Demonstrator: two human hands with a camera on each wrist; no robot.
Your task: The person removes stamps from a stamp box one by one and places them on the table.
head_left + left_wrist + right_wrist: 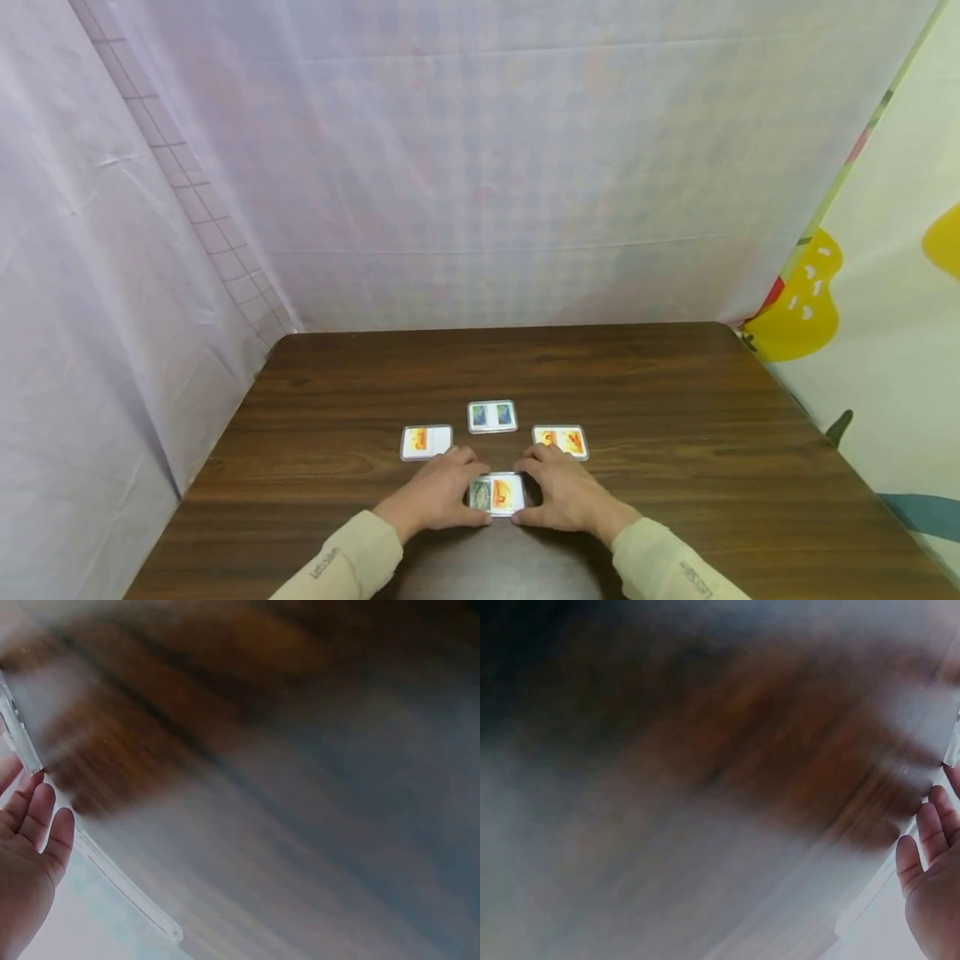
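In the head view a clear-edged picture card (502, 495) with a green picture and an orange one lies nearest the person, between both hands. My left hand (442, 492) grips its left side, thumb at the near edge and fingers toward the far corner. The right hand (564, 490) holds the opposite side in the same way. Fingertips meet the clear edge of a card (26, 746) in the left wrist view. In the right wrist view, fingers (930, 825) lie along a card's edge, with much of that hand outside the frame.
Three similar cards lie beyond the hands: one with a single orange picture (426, 442) at left, one with two blue-green pictures (492, 417) in the middle, one with two orange pictures (572, 442) at right, partly behind the right fingers. The brown wooden table (337, 375) meets white curtains (495, 167).
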